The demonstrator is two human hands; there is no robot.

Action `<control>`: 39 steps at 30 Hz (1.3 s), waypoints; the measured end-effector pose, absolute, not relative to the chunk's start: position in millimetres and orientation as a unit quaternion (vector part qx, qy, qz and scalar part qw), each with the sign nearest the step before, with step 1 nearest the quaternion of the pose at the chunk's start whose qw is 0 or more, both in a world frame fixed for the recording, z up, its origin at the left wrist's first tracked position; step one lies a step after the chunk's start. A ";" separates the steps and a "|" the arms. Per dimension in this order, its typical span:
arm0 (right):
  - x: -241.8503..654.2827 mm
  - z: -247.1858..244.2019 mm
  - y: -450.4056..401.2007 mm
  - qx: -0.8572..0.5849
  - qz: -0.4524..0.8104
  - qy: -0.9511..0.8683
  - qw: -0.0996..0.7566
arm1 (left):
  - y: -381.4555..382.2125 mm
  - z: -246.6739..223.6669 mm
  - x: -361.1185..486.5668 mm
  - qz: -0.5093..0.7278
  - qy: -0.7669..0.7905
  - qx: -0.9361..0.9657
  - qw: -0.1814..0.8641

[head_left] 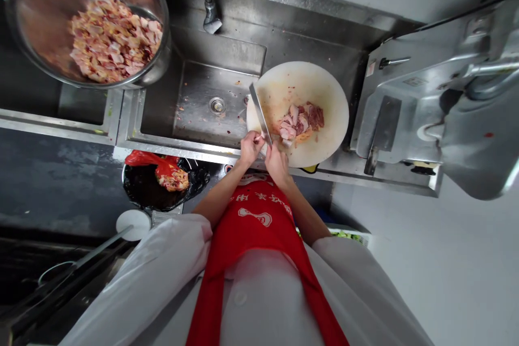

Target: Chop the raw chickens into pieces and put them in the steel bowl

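Note:
A round white cutting board (pixel 334 92) lies across the right part of the sink edge. At its left rim, my right hand (pixel 278 163) is closed around the handle of a knife (pixel 260 111), whose blade points away from me and a little to the left. Close beside it, my left hand (pixel 250 150) is closed with fingertips pinching a small pale piece of meat against the blade's near end. Right of the blade, a pile of cut pink and red meat (pixel 302 120) rests on the board.
A large metal bowl (pixel 160 5) of chopped meat stands at the left over the sink (pixel 198 94), below a faucet (pixel 211 20). A metal machine (pixel 430 92) stands right, with a cleaver (pixel 387 121) on it. Below the counter is a black-lined bin (pixel 140 186).

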State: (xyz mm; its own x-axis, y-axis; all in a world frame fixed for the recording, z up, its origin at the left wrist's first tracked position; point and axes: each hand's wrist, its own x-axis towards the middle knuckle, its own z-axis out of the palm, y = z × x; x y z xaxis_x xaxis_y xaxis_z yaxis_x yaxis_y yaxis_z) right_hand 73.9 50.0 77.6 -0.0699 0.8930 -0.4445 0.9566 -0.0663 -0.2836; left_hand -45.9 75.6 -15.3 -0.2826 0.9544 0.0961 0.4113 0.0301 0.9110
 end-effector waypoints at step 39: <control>86.5 66.8 65.0 0.668 -0.257 0.698 0.015 | 76.1 -16.1 -67.3 0.496 0.627 0.417 0.432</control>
State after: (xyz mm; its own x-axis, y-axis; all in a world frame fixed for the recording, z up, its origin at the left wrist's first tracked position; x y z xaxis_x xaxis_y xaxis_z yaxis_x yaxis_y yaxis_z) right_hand 86.5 65.0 66.8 -0.1068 0.9252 -0.3642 0.9402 -0.0252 -0.3398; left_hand -67.3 76.1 -16.1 -0.2785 0.9518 -0.1283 0.0949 0.1602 0.9825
